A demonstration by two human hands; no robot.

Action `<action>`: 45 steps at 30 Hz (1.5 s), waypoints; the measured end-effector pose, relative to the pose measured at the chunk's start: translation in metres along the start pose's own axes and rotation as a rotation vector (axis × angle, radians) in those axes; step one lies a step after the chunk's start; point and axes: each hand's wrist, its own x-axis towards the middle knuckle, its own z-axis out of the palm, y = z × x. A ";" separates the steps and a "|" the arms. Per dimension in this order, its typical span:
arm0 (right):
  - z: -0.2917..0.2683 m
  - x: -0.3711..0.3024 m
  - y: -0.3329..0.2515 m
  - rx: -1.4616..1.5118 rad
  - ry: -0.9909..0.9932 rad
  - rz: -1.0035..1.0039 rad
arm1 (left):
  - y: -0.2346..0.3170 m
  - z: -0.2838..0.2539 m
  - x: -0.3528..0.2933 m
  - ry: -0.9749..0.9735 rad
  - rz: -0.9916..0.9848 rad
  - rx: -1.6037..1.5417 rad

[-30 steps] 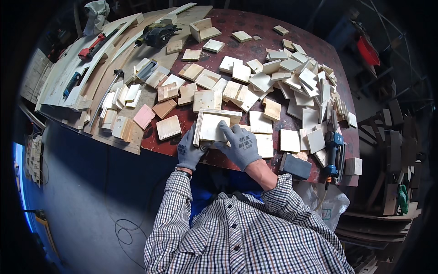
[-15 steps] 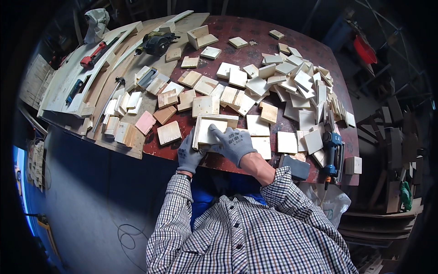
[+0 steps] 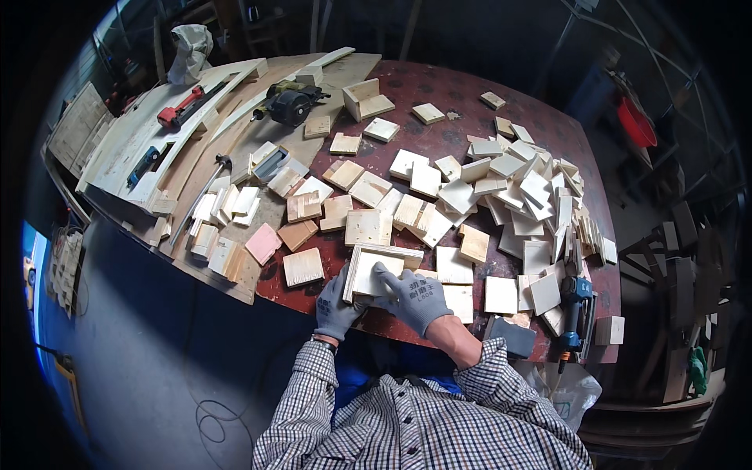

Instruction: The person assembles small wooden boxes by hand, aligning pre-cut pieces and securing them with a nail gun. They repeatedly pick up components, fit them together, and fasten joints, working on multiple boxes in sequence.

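Observation:
Both hands wear grey work gloves and grip a small wooden corner piece (image 3: 363, 279) at the table's near edge. It is a flat pale board with raised strips along its left and far sides. My left hand (image 3: 334, 310) is closed round its near left corner, some fingers hidden beneath. My right hand (image 3: 417, 301) is closed on the near right part, with one digit pressing on the board's face. Just beyond lies a square wooden block (image 3: 363, 226). Another block with darker grain (image 3: 303, 268) sits left of my hands, and a pale square (image 3: 454, 265) to the right.
A big heap of wooden squares (image 3: 509, 168) covers the right of the red table (image 3: 423, 74). A blue air nailer (image 3: 576, 313) and a dark grey block (image 3: 511, 337) lie near right. At left are a hammer (image 3: 222, 163), a circular saw (image 3: 288, 105) and a red tool (image 3: 180, 108).
The whole view has tilted, so table and hands appear lower in the picture. My hands keep their grip on the wooden corner piece, with little change in its position on the table.

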 end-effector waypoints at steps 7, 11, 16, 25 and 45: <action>0.003 -0.004 0.004 0.011 0.073 -0.042 | -0.001 -0.001 -0.001 -0.042 -0.001 -0.012; -0.016 -0.006 0.007 0.013 0.072 -0.081 | 0.003 -0.003 0.001 -0.053 -0.016 -0.050; -0.059 -0.026 0.033 0.478 0.148 -0.058 | 0.002 -0.004 0.001 -0.071 -0.011 -0.012; -0.054 -0.069 0.154 0.035 0.234 0.234 | 0.013 -0.013 0.006 -0.063 -0.030 -0.048; -0.150 0.239 0.268 -0.099 -0.140 0.223 | 0.018 -0.021 0.007 -0.239 0.009 0.157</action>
